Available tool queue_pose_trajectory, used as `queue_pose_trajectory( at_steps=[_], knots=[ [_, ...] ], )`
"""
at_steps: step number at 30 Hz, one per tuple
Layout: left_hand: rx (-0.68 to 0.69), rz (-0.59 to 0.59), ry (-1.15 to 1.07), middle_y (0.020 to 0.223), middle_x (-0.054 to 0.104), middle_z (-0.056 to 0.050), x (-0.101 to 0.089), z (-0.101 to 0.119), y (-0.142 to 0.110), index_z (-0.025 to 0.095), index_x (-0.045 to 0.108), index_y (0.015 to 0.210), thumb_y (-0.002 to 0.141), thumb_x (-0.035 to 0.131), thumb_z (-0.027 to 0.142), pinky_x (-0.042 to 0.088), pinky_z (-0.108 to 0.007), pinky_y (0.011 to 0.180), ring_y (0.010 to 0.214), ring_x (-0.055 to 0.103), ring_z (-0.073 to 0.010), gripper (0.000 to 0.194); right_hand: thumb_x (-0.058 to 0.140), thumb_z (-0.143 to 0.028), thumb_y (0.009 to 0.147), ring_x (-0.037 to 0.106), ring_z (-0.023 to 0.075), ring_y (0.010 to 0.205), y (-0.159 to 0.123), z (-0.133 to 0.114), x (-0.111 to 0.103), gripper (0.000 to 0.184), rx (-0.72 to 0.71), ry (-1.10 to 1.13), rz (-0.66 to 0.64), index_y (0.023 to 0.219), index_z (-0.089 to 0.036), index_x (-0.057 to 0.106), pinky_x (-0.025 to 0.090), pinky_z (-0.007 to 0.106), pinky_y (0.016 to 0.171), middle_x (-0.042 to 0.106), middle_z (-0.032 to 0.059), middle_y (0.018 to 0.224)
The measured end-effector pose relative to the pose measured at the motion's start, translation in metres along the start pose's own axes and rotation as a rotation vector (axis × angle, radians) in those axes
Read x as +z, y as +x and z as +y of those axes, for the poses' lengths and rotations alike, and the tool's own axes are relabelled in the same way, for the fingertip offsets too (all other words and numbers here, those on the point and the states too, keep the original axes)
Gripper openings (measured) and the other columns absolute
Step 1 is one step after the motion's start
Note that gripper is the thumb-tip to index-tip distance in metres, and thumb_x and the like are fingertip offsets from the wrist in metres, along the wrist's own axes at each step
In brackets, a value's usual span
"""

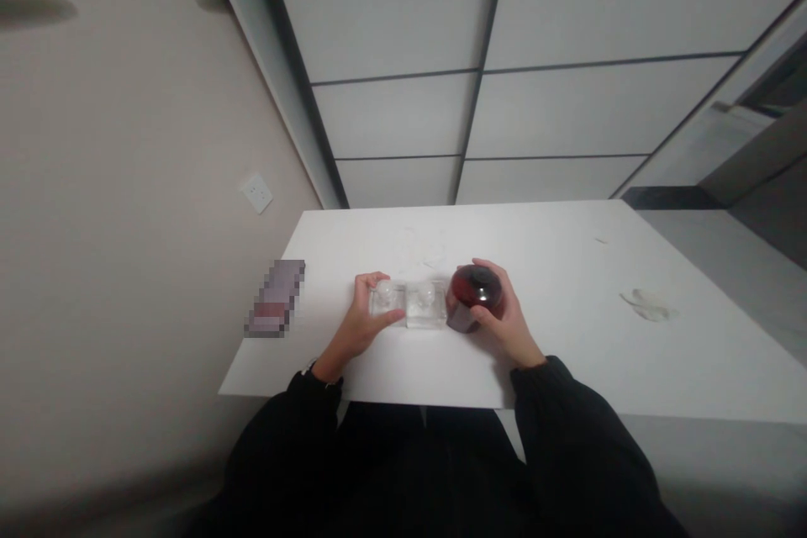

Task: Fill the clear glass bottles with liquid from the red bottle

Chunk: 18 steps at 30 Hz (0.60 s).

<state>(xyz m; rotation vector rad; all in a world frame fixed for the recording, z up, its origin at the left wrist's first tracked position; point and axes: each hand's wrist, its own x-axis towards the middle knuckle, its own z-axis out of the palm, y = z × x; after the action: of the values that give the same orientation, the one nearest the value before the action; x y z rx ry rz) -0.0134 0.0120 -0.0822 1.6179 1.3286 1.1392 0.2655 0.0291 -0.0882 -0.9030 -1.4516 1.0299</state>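
Head view: right hand (508, 315) clamped on dark red jar (472, 296); left hand (364, 321) over clear tray (421, 319), grip unclear.

Dark red jar (475, 296), glossy and smooth-finished; clear moulded plastic tray (408, 305), shiny; white tabletop (567, 345), smooth and matt-finished; black cloth sleeve (567, 437), dull, softly gathered.

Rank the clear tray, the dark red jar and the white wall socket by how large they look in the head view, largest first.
1. clear tray
2. dark red jar
3. white wall socket, though it is farther from the camera, so its true size is unsure.
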Motion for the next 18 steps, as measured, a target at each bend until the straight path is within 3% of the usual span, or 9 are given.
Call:
queue_pose_trajectory(
  at_steps=[5, 10, 15, 18],
  knots=[
    [0.015, -0.046, 0.063, 0.131, 0.053, -0.009, -0.001, 0.0015, 0.0, 0.025, 0.048, 0.123, 0.083, 0.077, 0.046, 0.036, -0.047, 0.119, 0.131, 0.051, -0.0281, 0.054, 0.078, -0.067, 0.079, 0.056, 0.035, 0.134, -0.0013, 0.0019, -0.0008, 0.078, 0.027, 0.017, -0.021, 0.143, -0.032, 0.049, 0.043, 0.057, 0.118, 0.057, 0.0111, 0.145],
    [0.006, 0.014, 0.011, 0.13, 0.053, -0.01, -0.0004, -0.0003, 0.0004, 0.025, 0.043, 0.119, 0.077, 0.082, 0.046, 0.039, -0.048, 0.117, 0.13, 0.053, -0.0283, 0.061, 0.078, -0.066, 0.079, 0.055, 0.0361, 0.136, -0.0006, 0.0, -0.0011, 0.076, 0.015, 0.0, -0.018, 0.141, -0.032, 0.051, 0.041, 0.058, 0.12, 0.056, 0.0111, 0.145],
    [0.043, -0.044, 0.078, 0.13, 0.055, -0.01, -0.0012, 0.0012, 0.0009, 0.024, 0.05, 0.12, 0.082, 0.079, 0.048, 0.037, -0.048, 0.118, 0.132, 0.052, -0.0294, 0.053, 0.079, -0.065, 0.078, 0.055, 0.0365, 0.136, 0.0002, -0.0019, -0.0011, 0.076, 0.019, 0.006, -0.015, 0.141, -0.032, 0.051, 0.041, 0.059, 0.119, 0.056, 0.0111, 0.145],
    [0.031, -0.003, 0.026, 0.129, 0.056, -0.01, 0.0, -0.0003, 0.0008, 0.025, 0.045, 0.116, 0.08, 0.081, 0.051, 0.04, -0.048, 0.115, 0.13, 0.054, -0.0286, 0.058, 0.079, -0.066, 0.078, 0.056, 0.0359, 0.135, 0.0001, -0.0045, -0.0003, 0.078, 0.033, 0.012, -0.015, 0.141, -0.031, 0.051, 0.043, 0.057, 0.118, 0.056, 0.0114, 0.145]
  ],
)
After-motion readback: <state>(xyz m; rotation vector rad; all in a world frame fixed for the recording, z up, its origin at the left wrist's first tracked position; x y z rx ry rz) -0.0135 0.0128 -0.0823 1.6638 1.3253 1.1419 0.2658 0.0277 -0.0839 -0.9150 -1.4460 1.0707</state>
